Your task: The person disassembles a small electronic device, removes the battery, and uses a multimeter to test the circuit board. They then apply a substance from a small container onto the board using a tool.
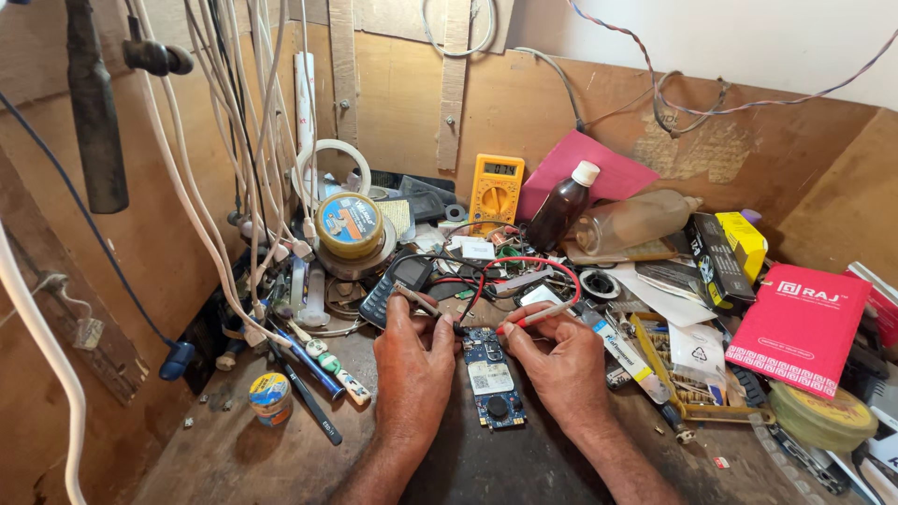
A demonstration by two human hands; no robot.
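Board (pixel 493 378), blue and narrow, is laid at lower centre, its long axis running up-down in the frame. A black probe (pixel 423 303) is pinched by the left hand (pixel 412 360), a red probe (pixel 541 315) by the right hand (pixel 558 363), both tips set at the board's upper end. A red box (pixel 798 326) is seen at right, a yellow meter (pixel 497 190) at upper centre; bare bench (pixel 224 458) is left at lower left.

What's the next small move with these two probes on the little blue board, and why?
Probably glance up at the yellow multimeter. The left hand holds the black probe and the right hand the red probe, both tips at the top edge of the blue circuit board, so a reading seems due.
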